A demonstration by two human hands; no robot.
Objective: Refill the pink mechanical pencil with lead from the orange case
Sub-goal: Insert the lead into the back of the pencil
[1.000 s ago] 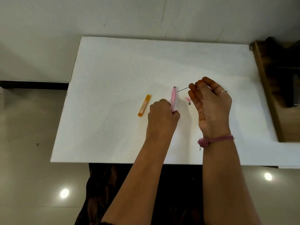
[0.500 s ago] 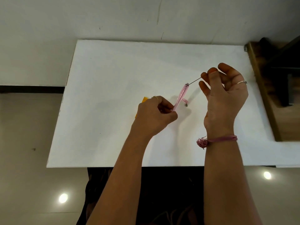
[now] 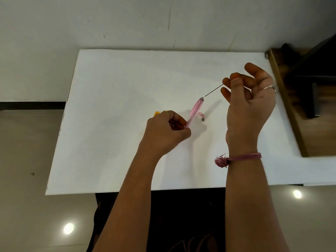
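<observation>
My left hand (image 3: 166,132) grips the lower part of the pink mechanical pencil (image 3: 195,110), which is lifted off the table and tilted up to the right, its open top end uppermost. My right hand (image 3: 249,104) pinches a thin dark lead (image 3: 214,91) between thumb and forefinger. The lead's free tip is just above and right of the pencil's open end, a small gap apart. The orange case (image 3: 156,113) lies on the table, mostly hidden behind my left hand. The pencil's small pink cap (image 3: 201,115) lies on the table under the pencil.
The white table (image 3: 118,106) stands against a pale wall. A wooden piece of furniture (image 3: 294,113) with dark objects adjoins the table's right edge. Shiny floor tiles lie to the left and below.
Both hands have risen from the table. The pencil went from nearly upright to tilted right, and my right hand carried the lead up and to the right, its tip staying near the pencil's open end.
</observation>
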